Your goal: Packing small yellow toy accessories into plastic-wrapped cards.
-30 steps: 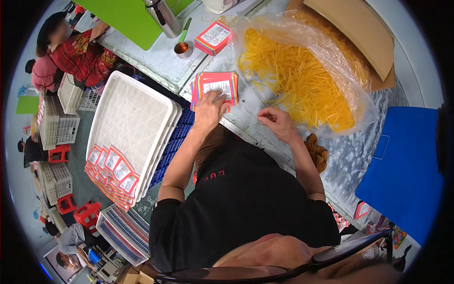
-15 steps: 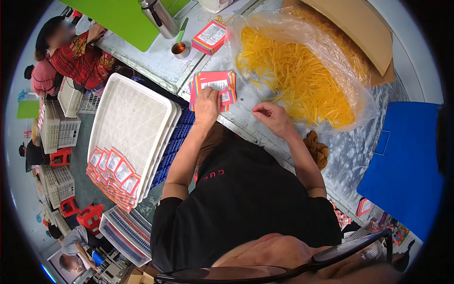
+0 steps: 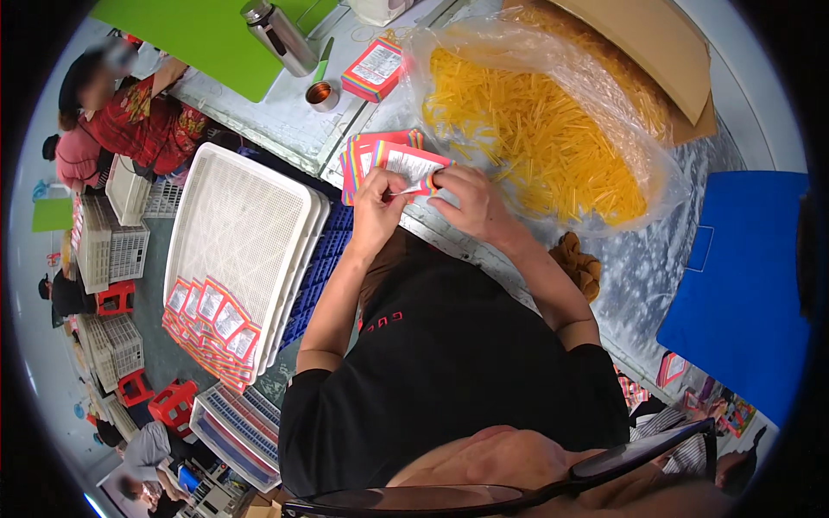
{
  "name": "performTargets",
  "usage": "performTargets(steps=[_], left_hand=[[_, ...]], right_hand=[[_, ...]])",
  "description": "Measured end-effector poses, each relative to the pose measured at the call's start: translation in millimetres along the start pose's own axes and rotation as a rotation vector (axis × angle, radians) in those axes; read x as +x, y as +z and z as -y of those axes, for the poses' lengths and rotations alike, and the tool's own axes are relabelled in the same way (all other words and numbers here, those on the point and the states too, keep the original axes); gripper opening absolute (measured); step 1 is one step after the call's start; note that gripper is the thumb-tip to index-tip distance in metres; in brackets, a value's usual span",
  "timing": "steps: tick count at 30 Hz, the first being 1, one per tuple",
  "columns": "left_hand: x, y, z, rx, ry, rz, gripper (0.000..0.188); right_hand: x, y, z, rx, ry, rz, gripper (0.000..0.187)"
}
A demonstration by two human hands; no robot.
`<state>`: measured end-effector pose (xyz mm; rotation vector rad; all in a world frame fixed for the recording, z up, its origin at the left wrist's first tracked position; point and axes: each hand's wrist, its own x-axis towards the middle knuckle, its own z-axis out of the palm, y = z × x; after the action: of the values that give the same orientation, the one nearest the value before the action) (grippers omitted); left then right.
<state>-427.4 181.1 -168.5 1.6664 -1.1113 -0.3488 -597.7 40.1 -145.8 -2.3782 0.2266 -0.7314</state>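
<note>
Above the table's near edge, my left hand (image 3: pixel 376 210) pinches the lower left part of a small flat packet (image 3: pixel 413 161) with a pink and rainbow border and a white printed label. At its right end my right hand (image 3: pixel 473 204) is closed, with curled fingertips against the packet's edge. Whether anything small sits in those fingertips is hidden. Just behind lies a loose pile of similar packets (image 3: pixel 355 157), partly covered by the held one. To the right, a clear plastic bag (image 3: pixel 615 121) lies open, full of short yellow sticks (image 3: pixel 527 129).
A neat stack of packets (image 3: pixel 373 69), a metal cup (image 3: pixel 322 97), a green-handled knife (image 3: pixel 324 60) and a steel flask (image 3: pixel 281 39) stand farther back. White trays (image 3: pixel 246 216) with packets are at my left. A cardboard box (image 3: pixel 648 47) and brown cloth (image 3: pixel 576 265) are rightward. Other people sit far left.
My left hand has lifted a packet off the pile. My right hand has moved left from beside the yellow sticks and now meets the packet's right end.
</note>
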Motion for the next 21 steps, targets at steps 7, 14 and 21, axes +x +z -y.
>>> performTargets(steps=[7, 14, 21], left_hand=[[-7.8, 6.0, -14.5, -0.201, 0.032, 0.166, 0.018], [-11.4, 23.9, -11.5, -0.297, 0.086, 0.406, 0.046], [-6.3, 22.3, -16.7, -0.311, -0.090, 1.000, 0.100]], right_hand=[[-5.1, -22.1, 13.9, 0.346, 0.171, 0.274, 0.029], [-22.1, -19.3, -1.4, 0.216, 0.089, 0.240, 0.033], [-34.3, -49.8, 26.3, 0.238, 0.192, 0.420, 0.035]])
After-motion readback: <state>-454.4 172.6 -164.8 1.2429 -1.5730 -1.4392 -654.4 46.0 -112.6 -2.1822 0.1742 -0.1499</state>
